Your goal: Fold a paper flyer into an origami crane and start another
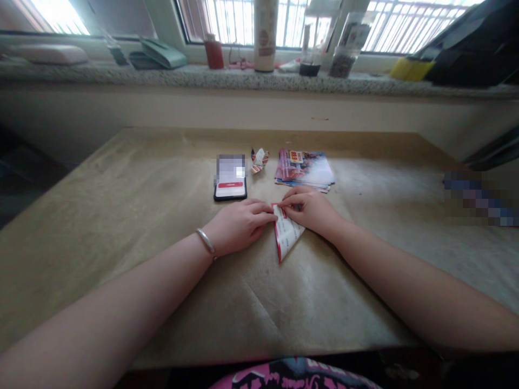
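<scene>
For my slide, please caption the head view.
Left hand and right hand on a folded paper triangle, near a phone and stacked leaflets.

Printed white paper [287, 241], red-edged, folded triangular, on the table [162, 189]

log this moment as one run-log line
left hand: touches folded paper at upper left | right hand: on paper's upper part | phone: screen lit, beyond left hand | leaflet stack: beyond right hand
</scene>
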Demonstrator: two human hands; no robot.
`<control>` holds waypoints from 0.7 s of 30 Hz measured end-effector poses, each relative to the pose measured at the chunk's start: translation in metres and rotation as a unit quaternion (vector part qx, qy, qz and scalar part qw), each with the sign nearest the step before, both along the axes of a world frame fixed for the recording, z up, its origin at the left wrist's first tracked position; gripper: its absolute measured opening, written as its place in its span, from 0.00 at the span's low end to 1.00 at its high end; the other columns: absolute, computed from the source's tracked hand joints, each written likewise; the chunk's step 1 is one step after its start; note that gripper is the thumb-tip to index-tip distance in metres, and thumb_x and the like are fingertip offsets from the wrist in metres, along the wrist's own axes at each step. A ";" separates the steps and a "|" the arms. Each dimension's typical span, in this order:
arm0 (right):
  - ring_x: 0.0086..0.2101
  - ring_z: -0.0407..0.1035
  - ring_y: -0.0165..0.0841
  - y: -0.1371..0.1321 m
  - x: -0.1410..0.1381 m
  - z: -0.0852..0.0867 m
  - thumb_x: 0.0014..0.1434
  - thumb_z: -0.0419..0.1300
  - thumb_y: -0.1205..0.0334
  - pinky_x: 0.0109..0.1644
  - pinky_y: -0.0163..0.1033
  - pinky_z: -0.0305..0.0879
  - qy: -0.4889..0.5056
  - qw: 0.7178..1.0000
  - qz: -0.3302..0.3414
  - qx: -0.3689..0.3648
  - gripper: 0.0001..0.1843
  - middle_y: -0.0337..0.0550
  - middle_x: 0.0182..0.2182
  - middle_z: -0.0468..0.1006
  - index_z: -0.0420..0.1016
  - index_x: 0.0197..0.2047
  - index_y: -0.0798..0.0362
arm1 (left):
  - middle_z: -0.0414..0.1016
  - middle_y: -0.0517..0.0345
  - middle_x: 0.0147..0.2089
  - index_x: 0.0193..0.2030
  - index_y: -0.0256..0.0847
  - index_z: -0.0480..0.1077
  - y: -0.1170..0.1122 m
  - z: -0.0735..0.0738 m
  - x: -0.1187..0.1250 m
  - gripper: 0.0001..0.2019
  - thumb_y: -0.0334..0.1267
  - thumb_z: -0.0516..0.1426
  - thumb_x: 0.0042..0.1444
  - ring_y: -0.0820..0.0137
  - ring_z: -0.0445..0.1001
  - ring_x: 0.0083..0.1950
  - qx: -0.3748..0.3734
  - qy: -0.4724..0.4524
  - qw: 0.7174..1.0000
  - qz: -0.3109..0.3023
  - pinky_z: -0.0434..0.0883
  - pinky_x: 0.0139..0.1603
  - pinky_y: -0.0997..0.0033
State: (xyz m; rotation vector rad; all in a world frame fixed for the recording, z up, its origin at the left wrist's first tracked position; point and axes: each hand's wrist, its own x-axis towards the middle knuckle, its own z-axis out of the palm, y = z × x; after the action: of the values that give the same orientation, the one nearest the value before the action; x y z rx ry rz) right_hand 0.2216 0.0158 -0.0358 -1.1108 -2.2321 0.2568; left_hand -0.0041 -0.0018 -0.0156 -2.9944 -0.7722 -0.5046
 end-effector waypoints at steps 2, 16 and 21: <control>0.34 0.72 0.33 0.000 0.000 0.000 0.53 0.62 0.69 0.42 0.40 0.68 0.004 1.000 -0.002 0.000 0.09 0.44 0.33 0.80 0.83 0.34 0.51 | 0.75 0.52 0.53 0.51 0.42 0.73 0.000 0.000 0.000 0.15 0.31 0.51 0.61 0.65 0.72 0.53 -0.001 -0.001 1.000 0.001 0.73 0.54 0.63; 0.35 0.72 0.34 0.000 -0.001 -0.002 0.53 0.60 0.70 0.43 0.42 0.68 0.008 1.000 -0.006 0.000 0.09 0.45 0.33 0.80 0.83 0.34 0.52 | 0.73 0.52 0.55 0.48 0.41 0.74 -0.003 0.000 0.006 0.14 0.29 0.51 0.59 0.63 0.71 0.53 -0.023 0.006 0.999 0.030 0.71 0.54 0.60; 0.39 0.71 0.37 -0.003 0.001 0.001 0.52 0.61 0.69 0.48 0.44 0.65 -0.003 0.999 -0.009 0.036 0.08 0.45 0.36 0.79 0.82 0.33 0.51 | 0.75 0.52 0.52 0.46 0.39 0.74 -0.005 0.004 0.009 0.12 0.31 0.51 0.60 0.64 0.71 0.53 -0.031 0.008 0.999 0.030 0.71 0.54 0.61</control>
State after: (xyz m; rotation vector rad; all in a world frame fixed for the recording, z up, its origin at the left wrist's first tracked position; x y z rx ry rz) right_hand 0.2227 0.0129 -0.0353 -1.0939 -2.2179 0.1654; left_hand 0.0054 -0.0073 -0.0121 -3.0169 -0.8892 -0.4616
